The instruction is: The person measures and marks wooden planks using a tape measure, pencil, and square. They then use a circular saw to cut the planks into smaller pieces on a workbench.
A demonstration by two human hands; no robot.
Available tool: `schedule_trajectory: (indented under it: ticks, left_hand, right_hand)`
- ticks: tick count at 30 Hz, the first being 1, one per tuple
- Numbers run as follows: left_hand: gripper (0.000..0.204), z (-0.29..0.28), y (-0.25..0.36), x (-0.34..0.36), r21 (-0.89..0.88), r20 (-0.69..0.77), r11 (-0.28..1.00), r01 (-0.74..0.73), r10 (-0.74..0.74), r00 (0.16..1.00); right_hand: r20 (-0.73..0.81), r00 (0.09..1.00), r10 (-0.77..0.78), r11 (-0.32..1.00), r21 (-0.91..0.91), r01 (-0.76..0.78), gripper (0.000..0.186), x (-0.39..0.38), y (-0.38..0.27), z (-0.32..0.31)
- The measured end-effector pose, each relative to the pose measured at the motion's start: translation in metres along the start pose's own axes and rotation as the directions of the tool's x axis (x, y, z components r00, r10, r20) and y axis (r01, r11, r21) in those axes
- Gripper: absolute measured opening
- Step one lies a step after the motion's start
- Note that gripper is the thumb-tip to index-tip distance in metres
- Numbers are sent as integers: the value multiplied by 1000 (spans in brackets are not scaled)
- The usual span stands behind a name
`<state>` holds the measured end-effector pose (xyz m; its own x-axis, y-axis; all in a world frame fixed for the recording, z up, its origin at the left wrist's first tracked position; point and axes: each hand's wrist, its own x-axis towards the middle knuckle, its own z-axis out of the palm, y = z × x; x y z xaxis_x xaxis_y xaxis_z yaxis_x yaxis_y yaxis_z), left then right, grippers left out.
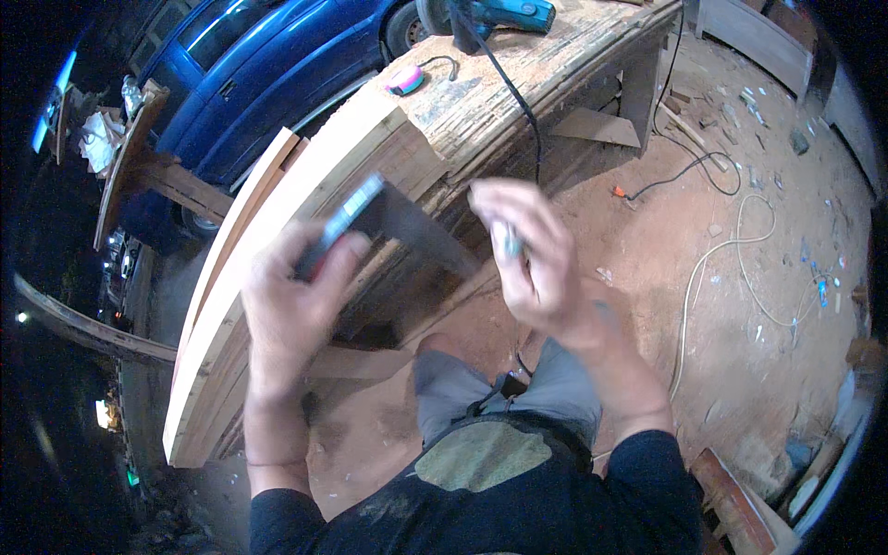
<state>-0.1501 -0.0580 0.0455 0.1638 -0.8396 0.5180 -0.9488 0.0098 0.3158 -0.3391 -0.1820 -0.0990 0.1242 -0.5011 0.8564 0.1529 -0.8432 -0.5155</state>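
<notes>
In the head view, left of centre, a straight-edged hand tool (356, 208) is held by the left hand (301, 291). Its near end is clamped between thumb and fingers; its far end, bearing a pale strip, is pointed up and to the right, beyond the fingertips. Its exact kind is blurred by motion. Whether the boards beneath are touched by it cannot be told.

Right hand (541, 259): raised, well apart from the left, fingers curled. A small pale-green object (511, 242) is gripped between thumb and fingers, mostly covered by them; kind not discernible.

Surface: pale wooden boards (222, 305), long, laid side by side, their far ends rested at a rough-edged workbench (435, 111). On the bench: a pink rounded case (404, 80) with a dark strap; a teal power tool (518, 15) at the far end, near which a black cord (507, 79) is draped over the edge.

Room: a blue vehicle (268, 88), parked behind the bench. A dusty floor (638, 268), strewn with scraps; on it are laid an orange plug (619, 192) on a dark lead and a whitish cable (686, 310), loosely looped.
</notes>
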Motion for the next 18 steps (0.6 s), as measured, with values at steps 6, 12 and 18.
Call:
schedule_trajectory:
  ticks: [6,12,18]
  left_hand:
    - [22,27,-20,-55,-276,286,952,130,-48,957]
    - [29,-3,-31,-18,-243,159,970,1,39,986]
    - [28,-14,-23,92,-125,86,992,-9,20,996]
  right_hand:
    - [215,880,424,906,-110,-410,53,-108,-27,-10]
    - [77,868,490,870,-103,-482,38,-130,-19,-22]
    - [-19,856,517,854,-59,-517,29,-102,-18,-24]
